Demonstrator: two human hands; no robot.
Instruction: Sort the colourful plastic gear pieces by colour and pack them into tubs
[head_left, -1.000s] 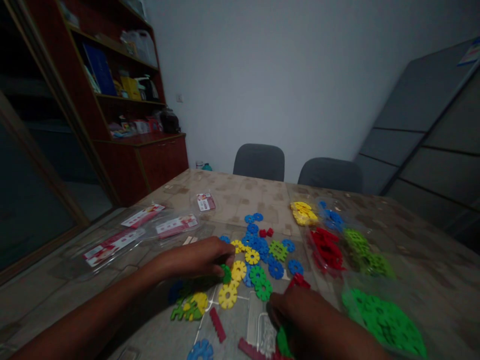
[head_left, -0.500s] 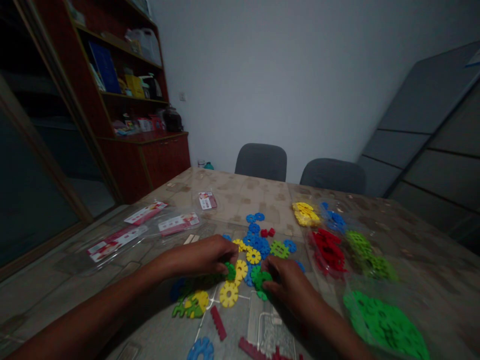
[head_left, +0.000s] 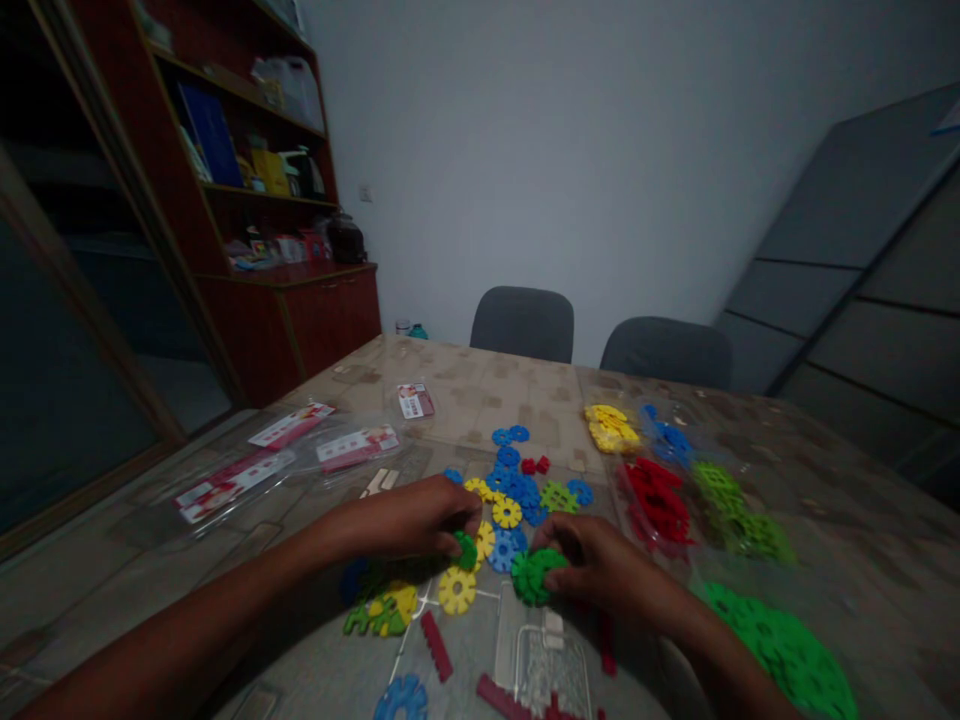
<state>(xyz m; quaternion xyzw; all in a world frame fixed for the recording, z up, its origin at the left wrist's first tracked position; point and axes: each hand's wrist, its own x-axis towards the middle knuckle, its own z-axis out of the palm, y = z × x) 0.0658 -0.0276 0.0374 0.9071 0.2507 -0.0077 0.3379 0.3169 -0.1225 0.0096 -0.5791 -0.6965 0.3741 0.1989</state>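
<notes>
My left hand (head_left: 442, 515) pinches a green notched disc (head_left: 465, 550), just left of the yellow notched discs (head_left: 458, 591). In my right hand (head_left: 581, 555) are several green notched discs (head_left: 534, 577), bunched between thumb and fingers a little above the table. Between the two hands lies a blue notched disc (head_left: 508, 549). A heap of blue discs (head_left: 514, 487) spreads beyond the hands, with another yellow disc (head_left: 506, 513) at its near edge. Whether the green discs in my right hand are joined cannot be made out.
Open clear packs of green (head_left: 780, 650), red (head_left: 656, 500), yellow (head_left: 611, 428) and light green pieces (head_left: 739, 510) stand at right. Labelled packaging lids (head_left: 358, 446) lie at left. Dark red strips (head_left: 436, 646) and a blue disc (head_left: 402, 698) lie near the front.
My right hand has moved slightly right with its green discs, which now form a tighter bunch. The blue disc between the hands shows more fully. My left hand has shifted slightly right.
</notes>
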